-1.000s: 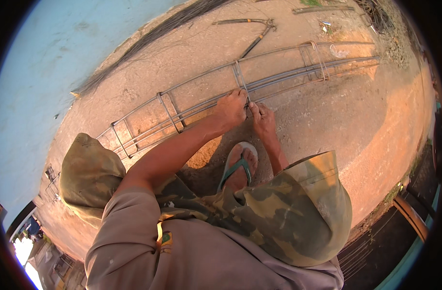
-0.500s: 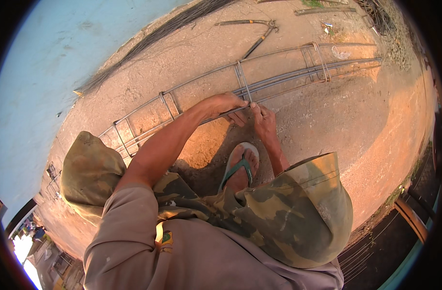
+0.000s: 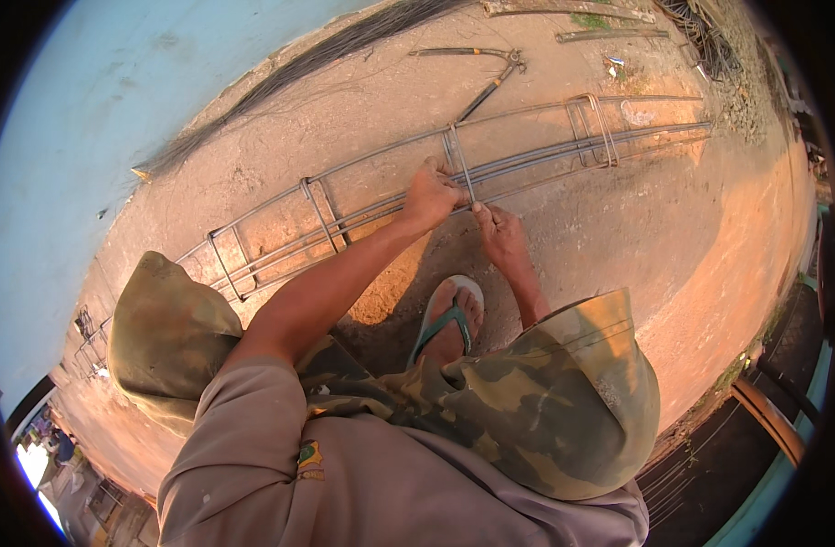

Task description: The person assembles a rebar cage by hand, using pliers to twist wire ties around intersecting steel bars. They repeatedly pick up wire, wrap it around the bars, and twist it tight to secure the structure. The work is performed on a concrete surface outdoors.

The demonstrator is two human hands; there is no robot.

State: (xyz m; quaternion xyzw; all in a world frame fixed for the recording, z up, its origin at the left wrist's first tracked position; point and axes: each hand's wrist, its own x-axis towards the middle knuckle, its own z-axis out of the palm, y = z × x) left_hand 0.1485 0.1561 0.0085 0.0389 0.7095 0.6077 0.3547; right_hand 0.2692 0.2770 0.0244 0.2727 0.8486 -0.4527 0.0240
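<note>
Ground: bare, reddish earth point(image 3: 636, 246) beside a pale blue wall point(image 3: 89, 118).
Right hand point(image 3: 502, 235): thumb and forefinger pinched at the near corner of a metal loop point(image 3: 462, 160).
Left hand point(image 3: 433, 197): curled over the long rods point(image 3: 536, 158) just beside that loop; its exact hold is hidden.
Loop: set across the rods, beyond the sandalled foot point(image 3: 447, 321).
Good handling: best to steady the rods with the left, keeping the loop square and its corner snug.
Farther out: long-handled cutter point(image 3: 486, 94), one handle near the loop's far end; dark wire bundle point(image 3: 299, 66) along the wall.
</note>
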